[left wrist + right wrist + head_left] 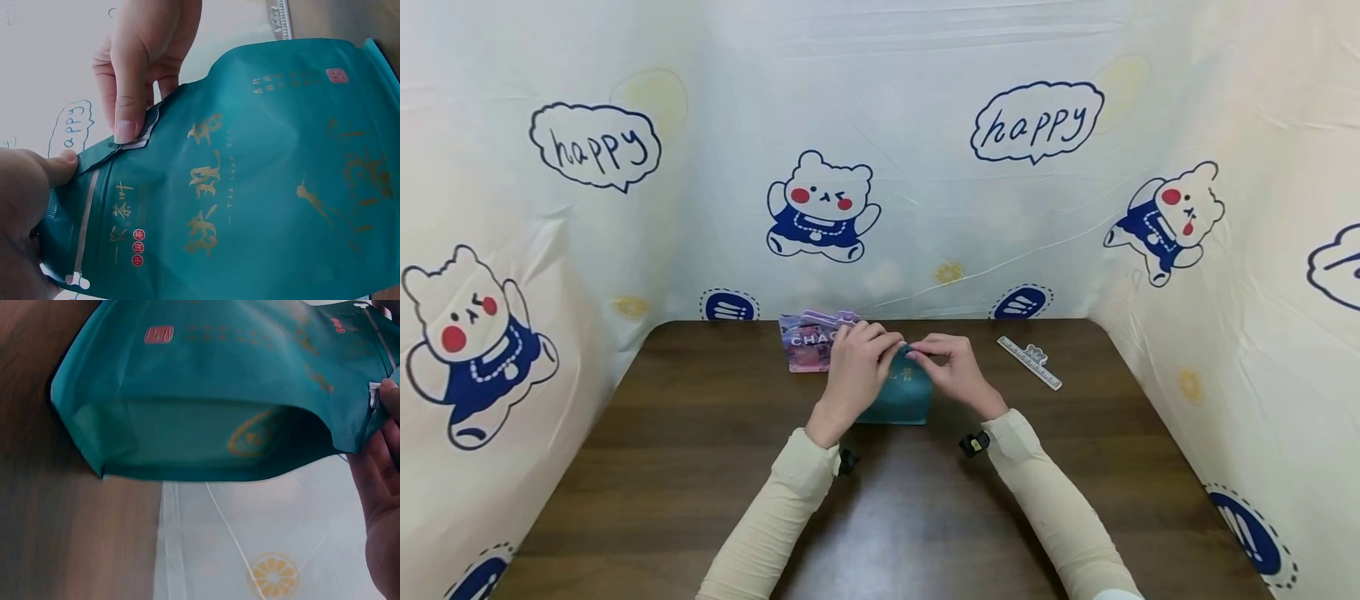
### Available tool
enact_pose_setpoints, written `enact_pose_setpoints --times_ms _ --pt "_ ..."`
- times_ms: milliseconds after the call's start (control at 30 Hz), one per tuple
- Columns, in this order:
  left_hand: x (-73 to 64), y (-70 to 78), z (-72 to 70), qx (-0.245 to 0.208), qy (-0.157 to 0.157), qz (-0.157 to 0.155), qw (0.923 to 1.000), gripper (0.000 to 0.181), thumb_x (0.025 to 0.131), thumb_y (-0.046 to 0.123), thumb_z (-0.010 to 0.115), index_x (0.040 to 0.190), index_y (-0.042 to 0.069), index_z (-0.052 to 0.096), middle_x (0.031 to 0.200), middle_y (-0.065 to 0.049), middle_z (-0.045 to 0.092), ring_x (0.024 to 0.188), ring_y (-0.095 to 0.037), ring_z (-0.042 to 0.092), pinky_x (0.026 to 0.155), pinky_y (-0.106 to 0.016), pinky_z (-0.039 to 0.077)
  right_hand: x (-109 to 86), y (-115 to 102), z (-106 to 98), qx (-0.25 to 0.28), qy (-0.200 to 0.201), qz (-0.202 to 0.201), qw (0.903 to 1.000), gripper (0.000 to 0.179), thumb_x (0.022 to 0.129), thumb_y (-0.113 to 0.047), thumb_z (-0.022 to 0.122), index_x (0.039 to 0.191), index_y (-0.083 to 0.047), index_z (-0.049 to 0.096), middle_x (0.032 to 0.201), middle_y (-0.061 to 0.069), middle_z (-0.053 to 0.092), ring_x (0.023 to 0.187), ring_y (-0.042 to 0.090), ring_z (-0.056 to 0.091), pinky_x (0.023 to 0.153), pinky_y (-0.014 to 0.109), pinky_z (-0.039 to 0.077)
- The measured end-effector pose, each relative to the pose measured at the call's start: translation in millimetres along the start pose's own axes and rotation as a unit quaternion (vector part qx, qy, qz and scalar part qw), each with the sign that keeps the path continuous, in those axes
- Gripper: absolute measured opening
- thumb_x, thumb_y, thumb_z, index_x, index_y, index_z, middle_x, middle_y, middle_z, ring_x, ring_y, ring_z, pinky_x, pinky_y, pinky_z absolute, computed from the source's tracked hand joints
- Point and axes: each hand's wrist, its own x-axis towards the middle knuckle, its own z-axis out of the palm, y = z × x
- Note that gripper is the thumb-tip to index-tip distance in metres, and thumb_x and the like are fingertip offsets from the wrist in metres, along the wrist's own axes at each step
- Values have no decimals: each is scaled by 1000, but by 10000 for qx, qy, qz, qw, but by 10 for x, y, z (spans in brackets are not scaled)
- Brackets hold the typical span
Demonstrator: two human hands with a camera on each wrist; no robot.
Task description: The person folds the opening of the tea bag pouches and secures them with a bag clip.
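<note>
A teal stand-up tea pouch (898, 398) with gold lettering stands near the table's far middle. My left hand (857, 367) grips one top corner of it, and my right hand (955, 371) pinches the top edge with thumb and fingers. In the left wrist view, a small turned-over strip (147, 128) with a pale edge lies under the right thumb. Below it, a light tear line or seal crosses the pouch (275, 169). The right wrist view shows the pouch's folded base (181, 434) with an orange emblem.
A pink and purple packet (805, 354) with a purple clip (831, 317) on top stands behind the left hand. To the right lies a white ruler-shaped clip (1030, 364) on the wooden table (700, 467). A printed curtain (917, 217) surrounds the back and sides.
</note>
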Motion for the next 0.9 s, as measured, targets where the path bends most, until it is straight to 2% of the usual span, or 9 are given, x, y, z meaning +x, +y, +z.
enact_pose_setpoints --times_ms 200,333,433,600,667,800,900 --pt "-3 -14 4 1 -32 -90 10000 10 95 18 73 100 13 80 86 0 70 80 -20 57 72 -36 38 -106 -5 -86 46 -513 725 9960 24 96 -4 69 118 -5 76 106 6 75 91 17 72 80 29 59" --pt "-4 -13 3 -62 -37 -126 9999 10 94 17 74 101 12 80 86 0 70 80 -20 57 72 -36 38 -182 -17 -150 -39 -612 1054 9925 23 97 -5 67 118 -4 76 107 8 75 96 19 72 82 32 59" --pt "5 -4 -4 -66 -1 -102 9999 11 94 18 74 100 12 80 86 0 71 80 -20 56 73 -36 38 -195 12 -153 -115 -481 1026 9935 19 95 -3 69 112 -2 78 102 10 76 93 21 74 81 30 59" --pt "17 15 -17 -60 1 -98 9999 11 95 19 73 99 12 80 86 -1 71 80 -21 57 72 -36 38 -159 24 -127 -162 -171 564 9981 15 88 8 74 102 4 79 90 16 76 78 28 75 71 25 59" --pt "19 18 -15 -72 -20 -110 9999 12 96 19 72 99 11 80 87 -1 71 80 -21 57 72 -36 38 -142 -3 -131 -112 -143 515 9985 16 86 12 73 100 7 78 88 19 76 75 31 74 68 25 59" --pt "18 20 -8 -83 -60 -150 9998 14 97 20 71 100 11 80 87 -1 71 81 -21 57 72 -36 38 -144 -42 -156 -78 -339 818 9960 20 86 16 69 104 9 76 94 23 75 82 37 74 71 30 60" --pt "14 23 -9 -112 -46 -159 9998 13 97 19 71 99 11 81 86 -1 71 80 -21 57 72 -36 37 -170 -24 -173 -179 -530 1045 9929 24 87 17 68 108 7 76 101 21 76 88 35 75 74 33 60"
